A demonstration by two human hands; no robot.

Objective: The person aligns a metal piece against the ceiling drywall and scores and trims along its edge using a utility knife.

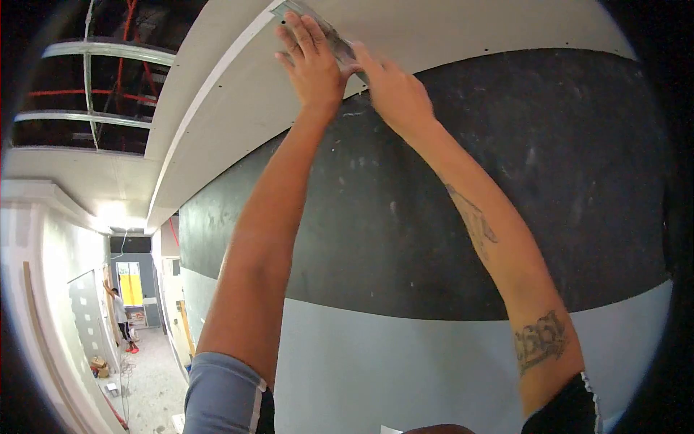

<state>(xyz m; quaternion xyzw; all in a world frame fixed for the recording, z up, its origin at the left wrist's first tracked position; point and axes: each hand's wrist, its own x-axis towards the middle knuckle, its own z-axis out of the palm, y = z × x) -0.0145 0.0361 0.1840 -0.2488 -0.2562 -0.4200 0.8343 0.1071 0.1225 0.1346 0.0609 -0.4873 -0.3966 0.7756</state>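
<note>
Metal shows dull grey in the strip (333, 36) that your two hands meet on, high up where the pale soffit (249, 98) curves across the top of the view. Your left hand (312, 61) lies along the strip's left side, palm turned away from you, fingers spread wide and pointing up; its thumb sticks out to the right, close to your other hand. Your right hand (396, 88) is at the strip's lower end, its fingers bent toward it, but the fingertips are hidden, so whether they close round the metal or only press on it cannot be told from here. The strip slants from the soffit's white edge (189, 119) down to the right, its lower end near the top of the black band (441, 195) on the wall. Both your arms reach up in front of that band, the left coming out of a grey sleeve (220, 387), the right out of a black one. Below the band the wall (376, 369) is pale grey-blue. To your upper left, metal bars (108, 50) and red lines cross a dark ceiling opening. Down the corridor at your lower left, well apart from you, another person (121, 311) stands with an arm raised to the wall, near a yellow panel (130, 287); a cable and a box (100, 367) lie on the pale floor (153, 376).
</note>
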